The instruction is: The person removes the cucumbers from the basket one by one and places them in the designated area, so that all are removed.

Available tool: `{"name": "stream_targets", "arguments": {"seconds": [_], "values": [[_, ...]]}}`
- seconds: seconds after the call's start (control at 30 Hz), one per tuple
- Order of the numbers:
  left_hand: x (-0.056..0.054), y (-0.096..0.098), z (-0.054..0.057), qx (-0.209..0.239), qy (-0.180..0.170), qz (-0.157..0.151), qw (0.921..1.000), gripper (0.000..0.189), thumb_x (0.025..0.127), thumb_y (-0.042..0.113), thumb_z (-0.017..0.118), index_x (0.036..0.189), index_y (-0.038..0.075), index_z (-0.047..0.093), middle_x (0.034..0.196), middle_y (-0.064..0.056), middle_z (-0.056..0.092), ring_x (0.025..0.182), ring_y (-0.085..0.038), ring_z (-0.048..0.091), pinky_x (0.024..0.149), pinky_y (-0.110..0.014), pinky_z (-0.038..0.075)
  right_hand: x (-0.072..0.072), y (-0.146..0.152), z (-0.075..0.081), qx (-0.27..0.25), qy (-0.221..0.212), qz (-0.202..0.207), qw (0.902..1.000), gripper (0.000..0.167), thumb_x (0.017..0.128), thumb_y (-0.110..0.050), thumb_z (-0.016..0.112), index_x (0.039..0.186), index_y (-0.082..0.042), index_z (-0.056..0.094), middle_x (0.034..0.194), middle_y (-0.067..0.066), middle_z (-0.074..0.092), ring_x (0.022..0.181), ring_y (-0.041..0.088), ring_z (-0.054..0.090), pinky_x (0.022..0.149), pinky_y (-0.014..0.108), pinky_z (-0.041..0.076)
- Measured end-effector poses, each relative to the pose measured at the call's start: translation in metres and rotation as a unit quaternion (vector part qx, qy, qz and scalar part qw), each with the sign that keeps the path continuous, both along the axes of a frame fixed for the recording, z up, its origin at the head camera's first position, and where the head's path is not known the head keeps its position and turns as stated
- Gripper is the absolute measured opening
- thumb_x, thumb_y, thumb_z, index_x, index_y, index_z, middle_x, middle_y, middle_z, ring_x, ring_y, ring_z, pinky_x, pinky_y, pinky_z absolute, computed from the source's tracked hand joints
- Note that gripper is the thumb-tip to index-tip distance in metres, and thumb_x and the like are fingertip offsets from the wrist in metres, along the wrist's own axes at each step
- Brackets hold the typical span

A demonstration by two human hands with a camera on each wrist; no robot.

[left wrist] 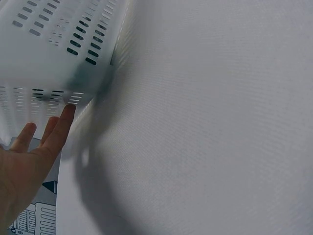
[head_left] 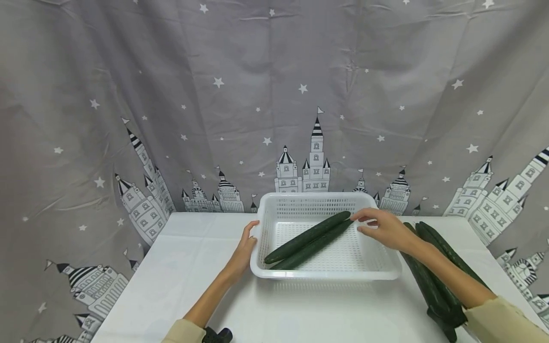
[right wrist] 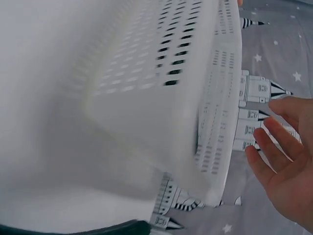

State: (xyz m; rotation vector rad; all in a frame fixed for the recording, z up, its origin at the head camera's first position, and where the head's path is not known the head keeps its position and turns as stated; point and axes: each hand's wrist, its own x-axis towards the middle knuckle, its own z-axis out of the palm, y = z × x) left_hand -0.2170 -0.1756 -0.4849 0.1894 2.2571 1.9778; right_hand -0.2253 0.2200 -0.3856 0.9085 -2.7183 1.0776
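Observation:
A white perforated plastic basket (head_left: 326, 275) sits on the white table. Two long dark green cucumbers (head_left: 309, 237) lie side by side in it, slanting from its lower left to its upper right. At the basket's left side is my left hand (head_left: 244, 248); in the left wrist view its fingers (left wrist: 61, 127) stretch out straight against the outer wall. My right hand (head_left: 381, 228) hovers over the basket's right side, close to the cucumbers' upper ends. The right wrist view shows its fingers (right wrist: 274, 147) spread and loosely bent, holding nothing.
More dark green cucumbers (head_left: 422, 276) lie on the table (head_left: 193, 267) right of the basket, partly hidden under my right forearm. A grey curtain (head_left: 240, 109) printed with castles and stars hangs behind the table and along its sides.

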Motion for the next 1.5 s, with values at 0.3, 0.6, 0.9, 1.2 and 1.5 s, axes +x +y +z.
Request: {"name": "stream_targets", "arguments": {"seconds": [0.3,0.6,0.9,1.2,1.5], "values": [[0.0,0.001,0.0,-0.009,-0.009,0.006,0.9999,0.05,0.104,0.021,0.026,0.154,0.027,0.021,0.162,-0.013,0.019,0.142,-0.04,0.031,0.108,-0.061,0.028,-0.04,-0.038,0.007,0.021,-0.09,0.089,0.9917,0.029,0.092,0.0,0.067,0.12,0.003,0.066,0.121,0.019,0.065,0.112,0.041,0.06,0.092,0.047,0.05],[0.0,0.0,-0.001,-0.009,-0.003,0.01,0.9999,0.05,0.104,0.019,0.026,0.154,0.025,0.022,0.162,-0.014,0.02,0.142,-0.039,0.03,0.11,-0.06,0.026,-0.071,-0.065,0.001,0.071,-0.136,0.103,0.9827,0.031,0.092,-0.001,0.067,0.122,-0.003,0.069,0.126,0.014,0.065,0.12,0.039,0.056,0.097,0.052,0.045],[0.0,0.001,0.001,-0.018,0.001,0.013,0.9998,0.051,0.104,0.021,0.027,0.154,0.025,0.022,0.162,-0.013,0.02,0.142,-0.038,0.031,0.11,-0.059,0.026,-0.089,-0.081,-0.021,0.107,-0.195,0.114,0.9683,0.029,0.09,0.001,0.067,0.119,-0.001,0.07,0.127,0.013,0.064,0.127,0.041,0.051,0.102,0.05,0.043],[-0.002,0.002,-0.001,-0.027,0.005,0.012,0.9996,0.051,0.103,0.021,0.027,0.154,0.024,0.022,0.161,-0.015,0.021,0.138,-0.039,0.035,0.107,-0.06,0.03,-0.098,-0.09,-0.029,0.157,-0.191,0.119,0.9617,0.034,0.089,0.002,0.067,0.123,0.002,0.067,0.128,0.013,0.064,0.127,0.042,0.05,0.102,0.049,0.042],[-0.001,0.0,-0.001,-0.018,0.005,0.005,0.9998,0.05,0.104,0.02,0.027,0.154,0.024,0.022,0.158,-0.017,0.026,0.129,-0.039,0.043,0.097,-0.054,0.042,-0.102,-0.106,-0.032,0.219,-0.237,0.101,0.9412,0.04,0.086,0.005,0.068,0.124,-0.006,0.069,0.131,0.01,0.063,0.128,0.032,0.052,0.103,0.043,0.042]]}}
